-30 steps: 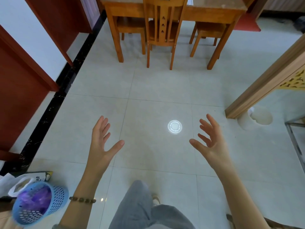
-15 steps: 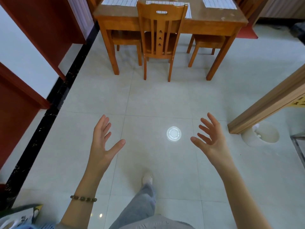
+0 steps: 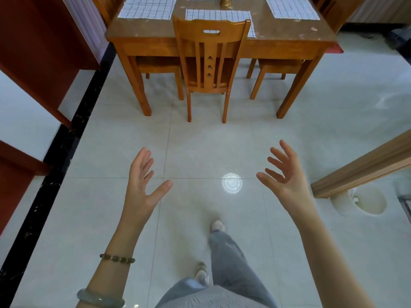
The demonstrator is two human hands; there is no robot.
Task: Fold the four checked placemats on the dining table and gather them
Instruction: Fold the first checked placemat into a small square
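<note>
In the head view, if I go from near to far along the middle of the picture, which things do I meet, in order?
The front shoe → round light reflection on the floor → wooden chair → nearest checked placemat → gold object.

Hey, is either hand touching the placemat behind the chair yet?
Apart. The head view shows the left hand and right hand open over bare floor, with the chair standing between them and the placemat on the table.
</note>
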